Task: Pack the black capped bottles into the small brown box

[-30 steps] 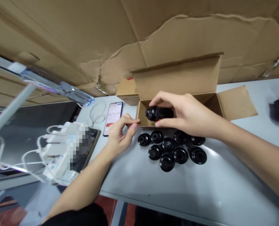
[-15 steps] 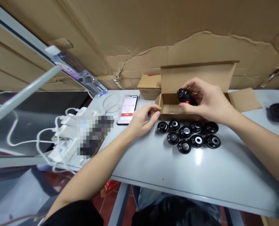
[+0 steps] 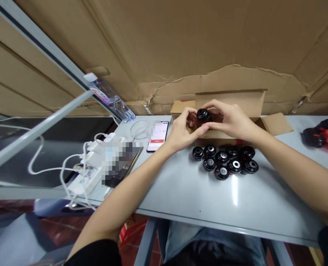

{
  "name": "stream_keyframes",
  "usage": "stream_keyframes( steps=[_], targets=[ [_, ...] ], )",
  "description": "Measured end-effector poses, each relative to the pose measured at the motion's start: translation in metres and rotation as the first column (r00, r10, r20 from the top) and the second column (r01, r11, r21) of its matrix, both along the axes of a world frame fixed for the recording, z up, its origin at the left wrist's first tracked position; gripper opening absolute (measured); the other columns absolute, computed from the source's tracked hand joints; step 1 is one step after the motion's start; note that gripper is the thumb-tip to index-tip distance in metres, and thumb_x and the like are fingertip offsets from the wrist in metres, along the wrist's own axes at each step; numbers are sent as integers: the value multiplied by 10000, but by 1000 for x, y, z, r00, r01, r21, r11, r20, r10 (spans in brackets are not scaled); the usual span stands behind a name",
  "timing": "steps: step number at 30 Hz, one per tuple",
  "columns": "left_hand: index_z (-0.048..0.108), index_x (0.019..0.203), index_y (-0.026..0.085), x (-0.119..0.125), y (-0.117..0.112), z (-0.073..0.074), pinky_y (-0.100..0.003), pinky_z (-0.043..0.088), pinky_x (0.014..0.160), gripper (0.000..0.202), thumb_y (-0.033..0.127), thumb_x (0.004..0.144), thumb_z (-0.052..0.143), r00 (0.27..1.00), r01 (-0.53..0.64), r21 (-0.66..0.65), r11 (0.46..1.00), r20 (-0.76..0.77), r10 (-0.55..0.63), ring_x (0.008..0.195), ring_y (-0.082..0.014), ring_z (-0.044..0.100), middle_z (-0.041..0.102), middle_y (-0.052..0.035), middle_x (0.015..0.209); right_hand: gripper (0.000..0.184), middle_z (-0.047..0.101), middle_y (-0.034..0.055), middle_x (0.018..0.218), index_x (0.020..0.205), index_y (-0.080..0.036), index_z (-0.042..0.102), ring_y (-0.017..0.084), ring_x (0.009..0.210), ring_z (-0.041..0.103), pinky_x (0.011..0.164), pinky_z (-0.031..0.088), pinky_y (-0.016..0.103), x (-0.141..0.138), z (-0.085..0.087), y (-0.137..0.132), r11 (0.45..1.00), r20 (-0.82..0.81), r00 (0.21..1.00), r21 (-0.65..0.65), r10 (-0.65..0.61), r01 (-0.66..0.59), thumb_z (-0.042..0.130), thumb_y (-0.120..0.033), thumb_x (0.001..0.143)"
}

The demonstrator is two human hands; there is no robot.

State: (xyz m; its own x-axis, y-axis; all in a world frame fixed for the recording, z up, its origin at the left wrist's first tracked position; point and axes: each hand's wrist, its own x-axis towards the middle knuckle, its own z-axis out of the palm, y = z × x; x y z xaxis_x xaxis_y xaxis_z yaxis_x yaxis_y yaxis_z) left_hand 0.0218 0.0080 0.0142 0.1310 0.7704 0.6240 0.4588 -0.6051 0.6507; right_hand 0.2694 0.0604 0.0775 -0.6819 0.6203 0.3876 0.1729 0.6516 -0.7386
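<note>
Right hand (image 3: 230,120) and left hand (image 3: 182,127) together on a small black round part (image 3: 203,115), fingers of both curled narrow around it in a two-sided hold, just in front of the open cardboard box (image 3: 230,99). The change: no longer one hand alone on the part, the left hand newly brought in from beside the box to share the grip. Part held at the box's front edge, not down inside it, dark top showing, underside hidden by fingers. In front of the box, a tight cluster of matching black parts (image 3: 222,157) with metal centres, on the grey counter (image 3: 208,199). Left of the box, a lit smartphone (image 3: 157,136), then a white power strip (image 3: 86,181) with looping white cables, and a clear plastic water bottle (image 3: 108,98) farther back. Right of the box, a heap of black and red items (image 3: 317,138)
</note>
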Motion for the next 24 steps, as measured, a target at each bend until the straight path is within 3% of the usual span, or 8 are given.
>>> stream_keyframes(
  steps=[4,8,11,15,24],
  targets=[
    [703,1443,271,-2,-7,-16,-364,616,879,590,756,1128,819,999,-8,113,994,-49,14,984,-204,712,788,-57,1185,470,924,120,1268,1285,-270,759,376,1148,893,1090,699,567,0,-9,0,1000,-16,1000,-31,-2,1,953,-551,962],
    [709,1540,267,-8,-19,-19,-387,632,920,524,631,1171,791,991,-5,53,999,-131,12,1073,-239,736,811,-92,1261,413,892,65,1084,1192,-273,714,315,934,843,868,665,465,0,-9,-3,997,20,997,-5,-78,78,937,-436,885],
    [741,1522,264,-11,-22,-16,-398,631,915,420,533,1201,758,986,-10,22,1000,-169,13,1051,-241,731,839,-91,1253,411,875,41,1025,1176,-280,698,293,881,819,812,641,435,-1,-10,-5,994,33,994,-20,-104,104,935,-423,871],
    [765,1445,267,-12,-23,-15,-429,646,978,293,437,1208,734,980,-59,29,998,-189,63,1057,-250,738,846,-77,1209,486,909,75,1115,1226,-277,746,339,1004,859,942,697,501,0,-13,-3,993,-6,994,-32,-110,110,996,-534,898],
    [729,1421,254,-9,-25,-18,-397,642,961,287,237,1135,727,980,-73,46,996,-180,80,1051,-230,728,837,-66,1227,581,940,109,1213,1267,-286,826,427,1198,908,1178,710,652,7,-7,-1,989,5,989,-12,-149,149,1005,-748,965]
  ],
)
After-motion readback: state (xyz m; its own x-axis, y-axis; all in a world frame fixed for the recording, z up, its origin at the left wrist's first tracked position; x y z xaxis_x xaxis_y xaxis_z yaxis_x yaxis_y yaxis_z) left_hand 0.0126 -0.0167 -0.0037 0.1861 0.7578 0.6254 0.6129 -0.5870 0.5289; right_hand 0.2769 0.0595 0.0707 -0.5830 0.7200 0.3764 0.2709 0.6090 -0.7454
